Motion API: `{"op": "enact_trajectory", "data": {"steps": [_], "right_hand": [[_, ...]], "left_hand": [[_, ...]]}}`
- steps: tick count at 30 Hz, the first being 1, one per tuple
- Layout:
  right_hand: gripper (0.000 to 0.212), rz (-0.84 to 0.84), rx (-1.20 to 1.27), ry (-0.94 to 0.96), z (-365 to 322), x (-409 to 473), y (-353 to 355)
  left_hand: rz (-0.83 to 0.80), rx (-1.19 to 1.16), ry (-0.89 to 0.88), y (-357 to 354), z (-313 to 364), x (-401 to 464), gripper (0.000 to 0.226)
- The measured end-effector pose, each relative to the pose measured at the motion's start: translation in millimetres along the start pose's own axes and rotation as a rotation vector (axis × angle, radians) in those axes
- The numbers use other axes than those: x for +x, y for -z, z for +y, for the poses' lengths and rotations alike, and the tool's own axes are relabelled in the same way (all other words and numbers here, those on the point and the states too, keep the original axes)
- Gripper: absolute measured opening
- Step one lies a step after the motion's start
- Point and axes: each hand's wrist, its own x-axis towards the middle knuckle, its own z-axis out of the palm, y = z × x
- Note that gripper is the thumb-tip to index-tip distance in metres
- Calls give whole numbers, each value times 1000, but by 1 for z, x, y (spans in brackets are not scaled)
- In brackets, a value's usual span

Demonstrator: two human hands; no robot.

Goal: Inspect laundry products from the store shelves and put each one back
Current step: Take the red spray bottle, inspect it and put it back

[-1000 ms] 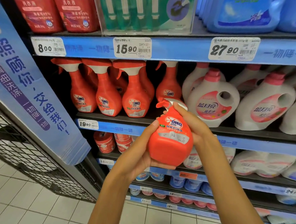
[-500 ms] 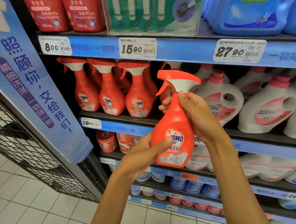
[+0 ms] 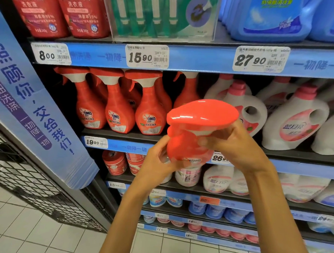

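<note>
Fingers of the right hand [image 3: 233,148] curl round the neck of the orange spray bottle [image 3: 189,135], just under its trigger head, while the left hand [image 3: 158,163] grips the bottle's lower body, thumb across the front. The bottle is tipped toward the camera, top of the sprayer facing up at us, held in front of the shelf edge [image 3: 122,147] and clear of it. Right behind it stands a row of matching spray bottles [image 3: 120,113], with one further back near the gap. To the right, white detergent jugs [image 3: 297,124] with pink caps crowd the same shelf. Above, red pouches [image 3: 58,10] and blue jugs [image 3: 270,17]. Left, a blue sign [image 3: 27,98] slants down over a wire basket [image 3: 22,176].
</note>
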Motion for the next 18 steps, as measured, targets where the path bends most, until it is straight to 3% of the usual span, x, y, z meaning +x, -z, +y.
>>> {"op": "enact_trajectory", "data": {"steps": [3,7,11,13,15,18], "right_hand": [[57,-15,12,35,-1,-1,2],[42,2,29,44,-1,3,0],[22,200,99,-9,17,17,0],[25,294,163,-62,26,26,-1],[29,335,120,-104,33,36,-1],[9,354,36,-114,41,51,0]], "left_hand": [[25,9,-20,2,0,4,61],[25,44,-40,5,-2,5,60],[42,-5,34,3,-6,3,49],[64,-30,82,-1,-9,6,43],[100,-67,114,-4,-12,11,35],[162,-146,127,-4,-18,23,24]]}}
